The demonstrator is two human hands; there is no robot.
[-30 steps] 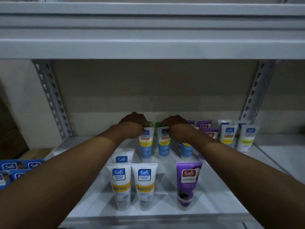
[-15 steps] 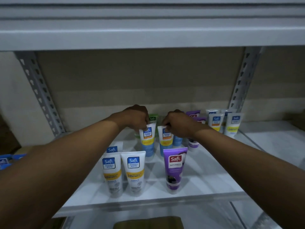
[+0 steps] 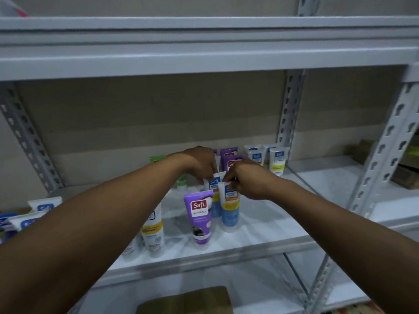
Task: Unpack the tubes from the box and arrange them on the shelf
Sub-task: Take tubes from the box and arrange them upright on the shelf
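While the front blue tube (image 3: 230,210) and rear blue tube (image 3: 213,182) stand cap-down on the shelf (image 3: 267,225) beside the purple tube (image 3: 200,219), we pinch their crimped tops — right hand (image 3: 248,181) on the front, left hand (image 3: 200,165) on the rear. We should square each cap flat before releasing.

Single wide-angle view from a camera worn on the person's head, facing forward and slightly down into a grey metal shelf (image 3: 260,230). The camera sits close. Both forearms enter from the bottom corners, and the left hand (image 3: 199,164) and right hand (image 3: 247,180) meet mid-frame at two blue tubes (image 3: 230,211). The upper shelf board (image 3: 204,53) spans the top, and a lower level shows along the bottom edge
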